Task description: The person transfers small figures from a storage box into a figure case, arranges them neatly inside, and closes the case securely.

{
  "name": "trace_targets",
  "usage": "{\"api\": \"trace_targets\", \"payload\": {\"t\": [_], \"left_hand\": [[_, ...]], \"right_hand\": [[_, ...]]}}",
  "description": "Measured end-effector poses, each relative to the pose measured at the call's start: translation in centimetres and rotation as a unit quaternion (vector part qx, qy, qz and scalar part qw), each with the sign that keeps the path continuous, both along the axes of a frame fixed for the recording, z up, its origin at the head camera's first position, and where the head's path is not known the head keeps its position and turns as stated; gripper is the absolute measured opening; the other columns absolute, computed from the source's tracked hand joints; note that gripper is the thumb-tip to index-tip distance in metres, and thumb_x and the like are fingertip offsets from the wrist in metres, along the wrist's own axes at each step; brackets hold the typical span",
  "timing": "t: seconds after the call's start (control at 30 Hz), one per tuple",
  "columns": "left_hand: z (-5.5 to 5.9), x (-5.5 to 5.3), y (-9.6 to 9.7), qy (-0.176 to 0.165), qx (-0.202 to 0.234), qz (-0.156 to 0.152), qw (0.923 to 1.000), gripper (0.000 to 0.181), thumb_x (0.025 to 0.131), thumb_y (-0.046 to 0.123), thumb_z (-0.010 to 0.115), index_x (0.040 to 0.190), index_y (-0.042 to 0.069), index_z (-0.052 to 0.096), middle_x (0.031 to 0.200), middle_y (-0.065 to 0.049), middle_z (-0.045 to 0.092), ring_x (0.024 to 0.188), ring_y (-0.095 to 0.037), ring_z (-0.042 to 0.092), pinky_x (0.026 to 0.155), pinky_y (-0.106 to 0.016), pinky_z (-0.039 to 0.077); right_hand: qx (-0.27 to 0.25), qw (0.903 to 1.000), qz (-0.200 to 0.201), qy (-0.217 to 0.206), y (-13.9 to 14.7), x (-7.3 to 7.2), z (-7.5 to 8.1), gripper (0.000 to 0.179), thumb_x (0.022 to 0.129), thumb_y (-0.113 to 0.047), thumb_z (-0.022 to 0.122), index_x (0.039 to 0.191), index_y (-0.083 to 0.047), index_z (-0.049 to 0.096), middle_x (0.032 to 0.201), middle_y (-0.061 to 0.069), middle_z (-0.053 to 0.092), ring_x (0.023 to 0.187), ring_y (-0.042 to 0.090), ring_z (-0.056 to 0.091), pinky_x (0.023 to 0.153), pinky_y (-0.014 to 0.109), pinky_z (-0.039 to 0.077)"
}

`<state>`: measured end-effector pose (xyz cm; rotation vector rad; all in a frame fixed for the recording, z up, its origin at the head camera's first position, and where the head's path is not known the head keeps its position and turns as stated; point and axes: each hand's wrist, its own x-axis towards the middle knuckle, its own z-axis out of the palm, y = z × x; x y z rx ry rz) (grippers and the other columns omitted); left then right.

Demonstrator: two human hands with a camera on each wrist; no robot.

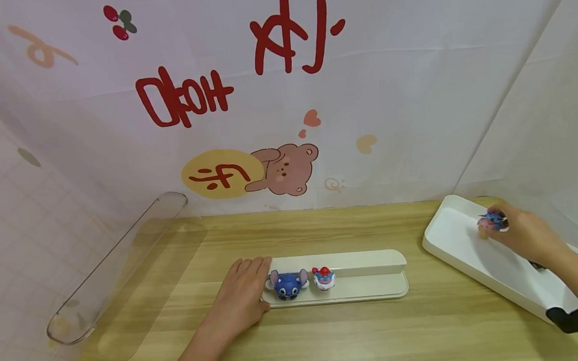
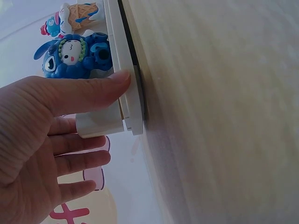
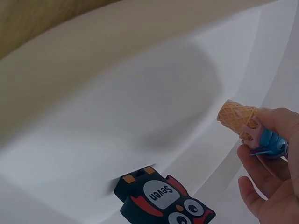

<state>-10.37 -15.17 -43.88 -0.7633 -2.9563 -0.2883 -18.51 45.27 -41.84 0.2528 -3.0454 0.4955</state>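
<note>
A wooden bench (image 1: 330,334) fills the lower half of the head view, backed by a pale cloth printed with red lettering and a cartoon bear (image 1: 288,169). At lower centre sits a narrow white display shelf (image 1: 371,278) carrying a blue big-eared figurine (image 1: 288,284) and, just beside it, a small ice-cream-cone figurine (image 1: 324,277). The left hand (image 1: 240,298) lies with fingers straight against the shelf's left end, thumb pressed on its front lip, steadying it. At right, a white tray (image 1: 454,241) slants toward the lower right corner; over its upper end the right hand (image 1: 519,234) pinches another cone figurine (image 3: 245,119) in its fingertips, lifted clear of the tray floor. A black penguin-shaped toy marked "Seven" (image 3: 161,200) lies in the tray below it.

The step in hand looks like carrying a picked figurine from tray to shelf; the next move would call for clearing the tray's raised rim and setting down right of the two figurines, where the shelf is bare. Bare bench lies between tray and shelf. A clear plastic cover (image 1: 119,265) leans at far left, well apart.
</note>
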Motion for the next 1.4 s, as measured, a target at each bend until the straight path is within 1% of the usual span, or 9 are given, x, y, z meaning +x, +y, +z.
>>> {"api": "trace_targets", "payload": {"t": [0.2, 0.5, 0.83, 1.0, 1.1, 1.2, 1.3, 1.33, 1.4], "left_hand": [[0.0, -0.1, 0.1, -0.004, 0.000, 0.000, 1.0000, 0.092, 0.072, 0.019, 0.098, 0.148, -0.005, 0.051, 0.140, -0.018, 0.060, 0.127, -0.035, 0.057, 0.118, -0.058, 0.037], [0.0, -0.2, 0.3, -0.005, -0.005, 0.001, 1.0000, 0.093, 0.073, 0.020, 0.098, 0.149, -0.004, 0.051, 0.140, -0.018, 0.060, 0.128, -0.035, 0.057, 0.119, -0.057, 0.036], [-0.1, -0.1, 0.2, -0.008, 0.001, 0.003, 1.0000, 0.092, 0.072, 0.018, 0.098, 0.148, -0.005, 0.052, 0.140, -0.018, 0.060, 0.127, -0.035, 0.057, 0.118, -0.058, 0.037], [0.0, 0.0, 0.2, -0.006, 0.004, 0.003, 1.0000, 0.092, 0.071, 0.017, 0.098, 0.147, -0.005, 0.052, 0.140, -0.018, 0.060, 0.127, -0.035, 0.057, 0.118, -0.058, 0.037], [0.1, 0.0, 0.2, -0.006, 0.004, 0.004, 1.0000, 0.092, 0.071, 0.017, 0.098, 0.147, -0.005, 0.052, 0.140, -0.018, 0.060, 0.127, -0.035, 0.057, 0.118, -0.058, 0.037], [0.0, 0.0, 0.2, -0.005, 0.003, 0.004, 1.0000, 0.092, 0.071, 0.018, 0.098, 0.148, -0.005, 0.052, 0.140, -0.018, 0.060, 0.127, -0.035, 0.058, 0.118, -0.058, 0.037], [0.0, -0.1, 0.2, -0.004, 0.003, 0.004, 1.0000, 0.093, 0.071, 0.017, 0.099, 0.148, -0.005, 0.052, 0.140, -0.018, 0.061, 0.127, -0.035, 0.058, 0.118, -0.058, 0.037], [0.0, -0.1, 0.2, -0.004, 0.003, 0.004, 1.0000, 0.093, 0.071, 0.017, 0.099, 0.148, -0.005, 0.052, 0.140, -0.018, 0.061, 0.127, -0.034, 0.058, 0.118, -0.058, 0.037], [0.0, -0.1, 0.2, -0.005, 0.003, 0.004, 1.0000, 0.093, 0.071, 0.017, 0.099, 0.148, -0.005, 0.052, 0.140, -0.018, 0.061, 0.127, -0.034, 0.058, 0.118, -0.058, 0.037]], "right_hand": [[-0.023, 0.9992, -0.004, 0.033, -0.5, 0.9, 0.2, 0.058, 0.096, -0.023, 0.078, 0.131, 0.014, 0.051, 0.103, 0.031, 0.069, 0.091, 0.049, 0.066, 0.067, 0.054, 0.052], [-0.047, 0.9952, 0.000, 0.085, -1.5, 2.2, 1.3, 0.055, 0.091, -0.015, 0.082, 0.130, 0.012, 0.053, 0.103, 0.031, 0.069, 0.092, 0.055, 0.065, 0.060, 0.019, 0.041], [-0.048, 0.9868, 0.011, 0.154, -3.1, 3.4, 1.9, 0.058, 0.081, -0.003, 0.088, 0.127, 0.014, 0.056, 0.098, 0.032, 0.069, 0.083, 0.050, 0.066, 0.059, 0.013, 0.036], [-0.066, 0.9844, 0.005, 0.163, -4.1, 3.9, 2.4, 0.058, 0.081, -0.005, 0.088, 0.128, 0.012, 0.057, 0.104, 0.038, 0.068, 0.088, 0.057, 0.066, 0.062, 0.013, 0.034], [-0.075, 0.9825, 0.003, 0.171, -4.7, 4.2, 2.7, 0.059, 0.079, -0.005, 0.089, 0.128, 0.009, 0.059, 0.105, 0.038, 0.069, 0.087, 0.049, 0.068, 0.062, 0.014, 0.036], [-0.084, 0.9793, 0.006, 0.184, -5.3, 4.3, 2.8, 0.058, 0.078, -0.004, 0.090, 0.127, 0.006, 0.061, 0.103, 0.035, 0.071, 0.094, 0.005, 0.067, 0.066, 0.015, 0.037], [-0.091, 0.9765, 0.012, 0.195, -5.7, 4.4, 2.8, 0.056, 0.077, -0.003, 0.090, 0.126, 0.002, 0.063, 0.102, 0.031, 0.072, 0.099, -0.025, 0.042, 0.069, 0.017, 0.037], [-0.091, 0.9752, 0.016, 0.201, -5.8, 4.4, 2.8, 0.056, 0.076, -0.002, 0.090, 0.125, 0.001, 0.064, 0.101, 0.029, 0.073, 0.101, -0.030, 0.034, 0.069, 0.018, 0.037], [-0.088, 0.9721, 0.024, 0.216, -6.2, 4.4, 2.7, 0.056, 0.073, 0.000, 0.091, 0.123, 0.000, 0.065, 0.099, 0.024, 0.074, 0.100, -0.031, 0.035, 0.070, 0.019, 0.038]]}}
